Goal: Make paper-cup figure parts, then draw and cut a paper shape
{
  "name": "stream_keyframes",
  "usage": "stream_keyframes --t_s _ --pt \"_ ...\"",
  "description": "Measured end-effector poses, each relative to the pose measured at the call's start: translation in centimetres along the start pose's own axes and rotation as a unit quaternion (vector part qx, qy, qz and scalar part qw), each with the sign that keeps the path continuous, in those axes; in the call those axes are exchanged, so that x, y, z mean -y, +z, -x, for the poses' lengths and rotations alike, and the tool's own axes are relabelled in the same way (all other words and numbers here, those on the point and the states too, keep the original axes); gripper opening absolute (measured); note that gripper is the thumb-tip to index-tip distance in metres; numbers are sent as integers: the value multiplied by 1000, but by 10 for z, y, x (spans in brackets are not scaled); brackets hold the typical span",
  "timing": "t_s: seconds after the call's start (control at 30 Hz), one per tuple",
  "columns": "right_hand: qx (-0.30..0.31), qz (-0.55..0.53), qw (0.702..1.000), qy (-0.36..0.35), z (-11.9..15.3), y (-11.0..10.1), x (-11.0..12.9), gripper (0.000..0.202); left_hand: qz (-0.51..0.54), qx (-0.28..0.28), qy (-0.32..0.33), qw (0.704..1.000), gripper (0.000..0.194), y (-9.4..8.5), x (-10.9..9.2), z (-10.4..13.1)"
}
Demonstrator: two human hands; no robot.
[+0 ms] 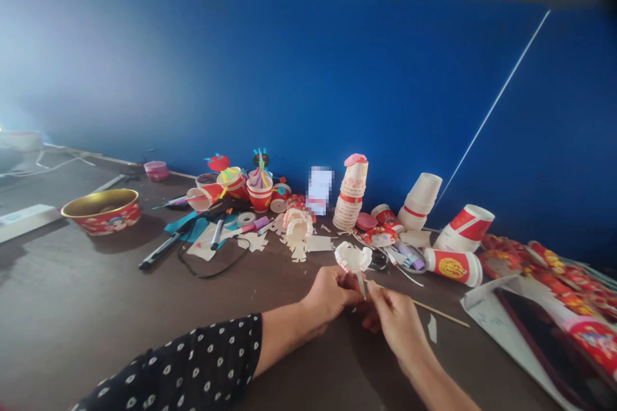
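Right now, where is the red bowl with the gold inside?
In the head view, the red bowl stands on the table well to the left, just right of the white box, with the pink tub farther back.

Cup stack (350,196) behind hands, left of tipped cup (453,267).

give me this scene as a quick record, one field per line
left hand: left hand holding the white cut-paper piece
right hand: right hand close beside it, exact grip partly hidden
stick: thin stick extending past the right hand
behind hands: tall cup stack, pink item on top
far left: red bowl, gold inside
right: cup with gold emblem on its side
surface: dark tabletop
backdrop: blue partition
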State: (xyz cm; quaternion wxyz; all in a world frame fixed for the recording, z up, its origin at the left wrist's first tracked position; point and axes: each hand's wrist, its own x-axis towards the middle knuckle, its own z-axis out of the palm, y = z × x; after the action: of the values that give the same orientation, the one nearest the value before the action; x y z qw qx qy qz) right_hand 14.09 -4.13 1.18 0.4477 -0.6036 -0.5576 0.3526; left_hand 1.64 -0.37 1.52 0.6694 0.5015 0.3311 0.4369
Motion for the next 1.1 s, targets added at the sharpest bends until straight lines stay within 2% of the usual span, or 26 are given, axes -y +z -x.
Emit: stream_keyframes --t_s 0.1,0.3,0.4,0.5,0.63,0.87,1.1 --pt "0 -14 1000 10 0 0 1 44 -2 -16 1 1000 13 0 -1 -1" --pt "13 -8 1000 4 0 0 -1 43 33 -8 0 999 13 -1 0 -3" --pt "9 25 999 -31 -1 -1 -2 34 65 -16 -7 998 14 -1 -2 -3" --pt "-5 12 996 -83 0 -3 -2 20 91 -21 -13 996 18 -2 -5 -1" --pt "-5 36 990 -133 2 -4 0 15 100 -20 -10 995 20 -2 -7 0" --pt "-21 74 989 -127 1 -3 -2 14 101 6 -11 995 19 -3 -6 0" --pt "-30 98 988 -114 2 -3 -1 16 102 16 -26 994 32 -5 -1 -2"
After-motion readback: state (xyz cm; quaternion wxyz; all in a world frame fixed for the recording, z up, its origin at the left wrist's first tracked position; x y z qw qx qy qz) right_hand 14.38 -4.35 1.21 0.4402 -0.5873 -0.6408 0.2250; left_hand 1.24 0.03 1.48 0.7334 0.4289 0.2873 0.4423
